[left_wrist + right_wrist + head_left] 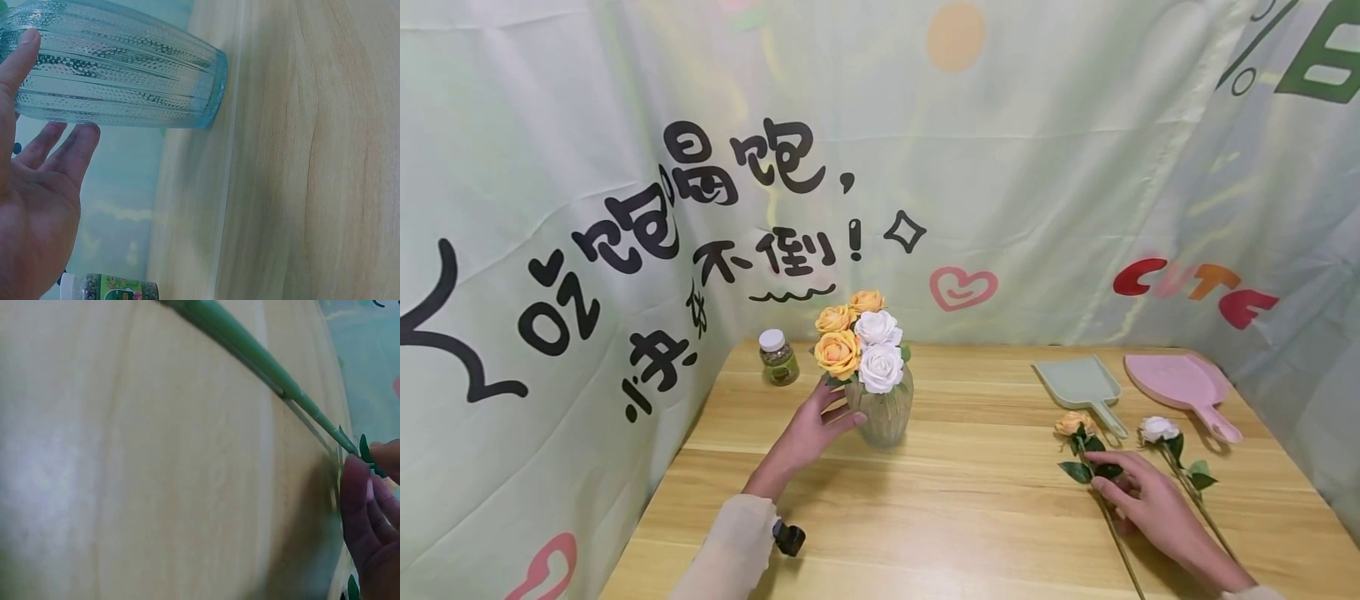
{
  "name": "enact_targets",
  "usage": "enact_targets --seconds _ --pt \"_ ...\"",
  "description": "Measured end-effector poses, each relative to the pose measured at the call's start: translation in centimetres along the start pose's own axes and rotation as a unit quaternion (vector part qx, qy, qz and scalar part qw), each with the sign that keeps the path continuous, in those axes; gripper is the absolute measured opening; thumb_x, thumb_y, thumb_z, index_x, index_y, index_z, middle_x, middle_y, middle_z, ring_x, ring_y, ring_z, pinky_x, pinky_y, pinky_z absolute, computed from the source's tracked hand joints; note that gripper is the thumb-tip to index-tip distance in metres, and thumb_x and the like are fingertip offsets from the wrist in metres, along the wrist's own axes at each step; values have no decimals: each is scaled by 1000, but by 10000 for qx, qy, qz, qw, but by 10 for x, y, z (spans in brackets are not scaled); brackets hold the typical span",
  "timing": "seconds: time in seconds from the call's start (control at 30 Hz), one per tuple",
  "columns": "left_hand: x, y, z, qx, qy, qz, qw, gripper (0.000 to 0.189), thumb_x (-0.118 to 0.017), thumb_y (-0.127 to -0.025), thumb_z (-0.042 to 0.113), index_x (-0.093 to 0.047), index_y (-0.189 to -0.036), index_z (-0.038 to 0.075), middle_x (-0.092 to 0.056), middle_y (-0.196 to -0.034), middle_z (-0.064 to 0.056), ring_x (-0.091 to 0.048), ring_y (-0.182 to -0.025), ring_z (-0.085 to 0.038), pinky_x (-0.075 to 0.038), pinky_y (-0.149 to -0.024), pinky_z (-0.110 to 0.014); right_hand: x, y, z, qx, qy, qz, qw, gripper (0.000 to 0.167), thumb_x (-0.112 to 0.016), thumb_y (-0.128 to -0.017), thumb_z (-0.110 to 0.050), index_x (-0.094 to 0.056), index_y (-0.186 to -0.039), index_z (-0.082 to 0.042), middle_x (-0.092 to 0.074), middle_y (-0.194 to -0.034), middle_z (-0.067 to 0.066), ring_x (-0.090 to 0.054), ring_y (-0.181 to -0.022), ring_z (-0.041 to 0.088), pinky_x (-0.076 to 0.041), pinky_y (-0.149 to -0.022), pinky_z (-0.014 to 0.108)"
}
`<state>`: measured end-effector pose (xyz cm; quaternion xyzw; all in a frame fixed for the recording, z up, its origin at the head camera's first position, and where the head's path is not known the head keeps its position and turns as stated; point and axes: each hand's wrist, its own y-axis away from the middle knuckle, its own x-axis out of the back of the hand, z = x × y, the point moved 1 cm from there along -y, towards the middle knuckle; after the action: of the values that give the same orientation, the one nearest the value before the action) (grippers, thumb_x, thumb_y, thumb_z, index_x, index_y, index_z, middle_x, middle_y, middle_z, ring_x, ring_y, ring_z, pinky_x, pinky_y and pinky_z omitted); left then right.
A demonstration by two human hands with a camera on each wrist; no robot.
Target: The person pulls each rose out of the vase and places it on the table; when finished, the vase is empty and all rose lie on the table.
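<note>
A ribbed clear glass vase point(883, 417) stands on the table, holding three orange roses point(838, 354) and two white roses point(881, 367). My left hand point(816, 429) holds the vase's left side, thumb across the front; some fingers are hidden behind the glass. In the left wrist view, fingertips point(89, 132) meet the edge of the vase point(137, 81). At the right, my right hand point(1138, 496) pinches the stem of a single orange rose point(1075, 423) just below its leaves. The green stem point(250, 359) runs between thumb and finger in the right wrist view.
Beside the right hand lies a white rose point(1159, 429). Behind are a grey-green dustpan point(1078, 382) and a pink dustpan point(1176, 379). A white-capped jar point(779, 360) stands left of the vase. Printed fabric point(1037, 208) hangs round the wooden table point(970, 500).
</note>
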<state>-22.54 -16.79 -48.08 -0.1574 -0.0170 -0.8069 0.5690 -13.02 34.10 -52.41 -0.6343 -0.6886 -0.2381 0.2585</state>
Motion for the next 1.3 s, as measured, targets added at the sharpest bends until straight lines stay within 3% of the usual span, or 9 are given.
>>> enact_targets --seconds 0.1,0.2,0.33,0.47,0.67,0.9,1.3 --pt "0 1 1 -6 14 7 10000 90 -78 -103 21 -24 -173 34 -33 -177 -4 -42 -159 -39 -44 -128 -57 2 3 -4 255 154 334 9990 39 -69 -110 -23 -65 -146 -10 -65 -120 16 -61 -56 14 -56 -49 30" --pt "0 1 0 -8 29 10 10000 90 -78 -103 21 -24 -173 34 -34 -176 -4 -42 -159 -38 -44 -129 -57 7 5 -11 655 266 805 9942 33 -71 -108 -18 -69 -140 -10 -66 -106 3 -61 -58 11 -54 -46 29" --pt "0 0 -1 -41 48 4 10000 89 -78 -104 21 -23 -174 32 -34 -176 -6 -42 -159 -40 -43 -129 -59 17 0 -25 1155 192 1194 9859 30 -73 -106 -12 -71 -136 -8 -66 -115 -20 -67 -76 2 -61 -53 25" --pt "0 -1 -3 -82 63 24 9999 89 -78 -104 21 -23 -174 31 -34 -176 -7 -41 -159 -41 -43 -129 -60 28 -16 -48 1509 -7 1254 9806 31 -71 -107 -8 -70 -138 -8 -65 -122 -27 -69 -93 -3 -65 -68 18" --pt "1 0 -5 -121 57 -8 9999 89 -78 -104 22 -23 -173 33 -34 -176 -5 -42 -159 -40 -45 -128 -57 35 -42 -91 1836 -149 1281 9745 36 -70 -108 -10 -69 -143 -15 -69 -130 -17 -62 -112 -9 -53 -88 1" --pt "0 -2 -4 -59 41 12 10000 89 -78 -103 26 -24 -173 36 -36 -175 -3 -43 -158 -38 -45 -128 -57 18 -74 -143 1986 -606 1108 9719 33 -68 -110 -17 -69 -142 -15 -71 -137 10 -63 -119 -5 -54 -95 4" --pt "-1 -1 -2 -72 29 19 10000 89 -77 -104 24 -22 -173 38 -33 -176 -2 -42 -159 -39 -46 -127 -55 -35 -111 -214 2434 -1917 311 9503 28 -71 -108 -18 -70 -136 -15 -72 -137 9 -69 -124 16 -61 -104 20"
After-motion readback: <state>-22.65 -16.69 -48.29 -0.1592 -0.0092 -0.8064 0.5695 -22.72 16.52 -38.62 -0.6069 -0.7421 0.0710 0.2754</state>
